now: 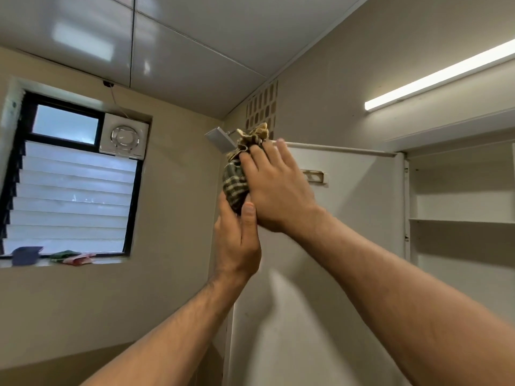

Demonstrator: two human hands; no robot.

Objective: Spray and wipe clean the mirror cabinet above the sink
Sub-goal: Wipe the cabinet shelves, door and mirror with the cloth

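The right hand (276,190), grip spread flat, is pressing the checked green-beige cloth (236,185) along the white cabinet door (348,218) edge, mid-frame. The left hand (237,243) is clasping that edge, steadying it; keep pressure even.

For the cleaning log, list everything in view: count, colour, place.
checked cloth: one, green and tan, on the door's edge
cabinet door: one, off-white, swung open
cabinet shelf: one, off-white, right
shower head: one, grey, behind the cloth
exhaust fan: one, white, beside the window's top pane
louvre window: one, black-framed, left wall
tube light: one, white, upper right
container: one, blue, window sill
left hand: one, holds the cloth from below
right hand: one, flat on the cloth
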